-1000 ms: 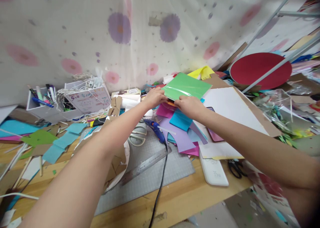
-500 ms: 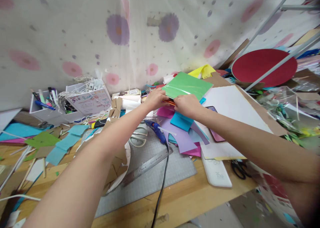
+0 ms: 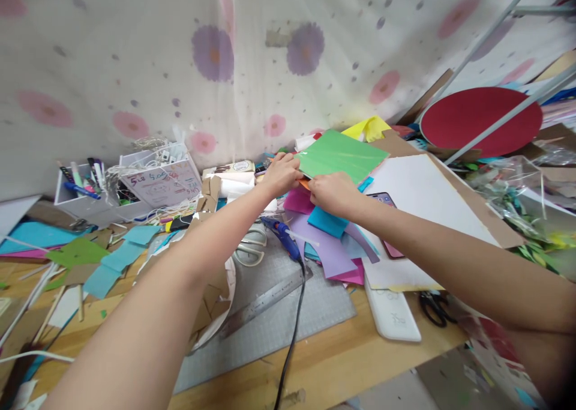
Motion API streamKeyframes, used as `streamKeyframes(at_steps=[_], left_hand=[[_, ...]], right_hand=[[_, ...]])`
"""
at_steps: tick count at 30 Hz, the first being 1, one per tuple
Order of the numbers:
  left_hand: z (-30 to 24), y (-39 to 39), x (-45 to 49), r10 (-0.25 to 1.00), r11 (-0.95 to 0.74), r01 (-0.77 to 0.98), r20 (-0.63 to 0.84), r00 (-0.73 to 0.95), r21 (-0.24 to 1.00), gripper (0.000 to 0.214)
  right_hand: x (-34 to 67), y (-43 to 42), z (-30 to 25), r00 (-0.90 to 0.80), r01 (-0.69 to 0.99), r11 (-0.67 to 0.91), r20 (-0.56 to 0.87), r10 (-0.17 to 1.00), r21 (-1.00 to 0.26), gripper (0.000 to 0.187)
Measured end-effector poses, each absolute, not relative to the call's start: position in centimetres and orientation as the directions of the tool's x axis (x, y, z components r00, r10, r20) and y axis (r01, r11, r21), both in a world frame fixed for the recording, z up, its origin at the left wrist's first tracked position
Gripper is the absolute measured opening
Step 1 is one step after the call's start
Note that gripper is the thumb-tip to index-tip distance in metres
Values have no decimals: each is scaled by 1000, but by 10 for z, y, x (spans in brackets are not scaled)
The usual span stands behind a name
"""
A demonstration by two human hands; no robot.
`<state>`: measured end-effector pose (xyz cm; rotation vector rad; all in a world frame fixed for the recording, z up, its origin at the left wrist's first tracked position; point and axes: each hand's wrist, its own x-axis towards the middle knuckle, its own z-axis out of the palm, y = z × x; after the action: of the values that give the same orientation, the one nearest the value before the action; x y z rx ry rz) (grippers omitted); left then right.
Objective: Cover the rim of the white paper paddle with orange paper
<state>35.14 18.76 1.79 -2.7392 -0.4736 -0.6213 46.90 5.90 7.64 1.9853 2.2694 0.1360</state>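
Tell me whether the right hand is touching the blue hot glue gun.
Apart. The head view shows lilac paper between the right hand and the blue hot glue gun.

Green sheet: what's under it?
Under the near edge of the green sheet, orange paper shows between the left hand and right hand. The sheet covers whatever lies beneath its middle; the right hand hides part of the near edge.

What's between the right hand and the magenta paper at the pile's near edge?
Overlapping papers: blue paper nearest the right hand, then lilac paper and pale-blue paper toward the magenta paper. Shows in the head view.
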Motion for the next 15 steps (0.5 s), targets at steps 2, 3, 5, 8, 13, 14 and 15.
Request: streamKeyframes(at_steps=[2, 3, 5, 8, 13, 14, 15], left_hand=[[20, 190, 349, 240, -907, 357, 423, 874, -223, 20], [22, 190, 347, 237, -909, 350, 407, 882, -228, 22], [25, 191, 346, 220, -913, 328, 383, 897, -243, 23], [27, 192, 345, 142, -923, 245, 330, 933, -297, 23], [29, 190, 333, 72, -912, 181, 290, 954, -369, 23], [30, 189, 328, 65, -909, 177, 290, 955, -377, 22], [31, 188, 323, 54, -909, 168, 291, 955, -382, 21]], right_hand=[[480, 62, 76, -94, 989, 90, 29, 995, 120, 32], [487, 63, 75, -74, 993, 68, 60, 995, 93, 33], [502, 66, 71, -49, 999, 48, 72, 996, 7, 35], [515, 68, 61, -16, 998, 17, 13, 1000, -53, 36], [512, 70, 53, -26, 1000, 25, -20, 999, -15, 25], [510, 71, 53, -32, 999, 32, -24, 999, -10, 24], [508, 71, 52, -36, 999, 36, -30, 999, -6, 22]])
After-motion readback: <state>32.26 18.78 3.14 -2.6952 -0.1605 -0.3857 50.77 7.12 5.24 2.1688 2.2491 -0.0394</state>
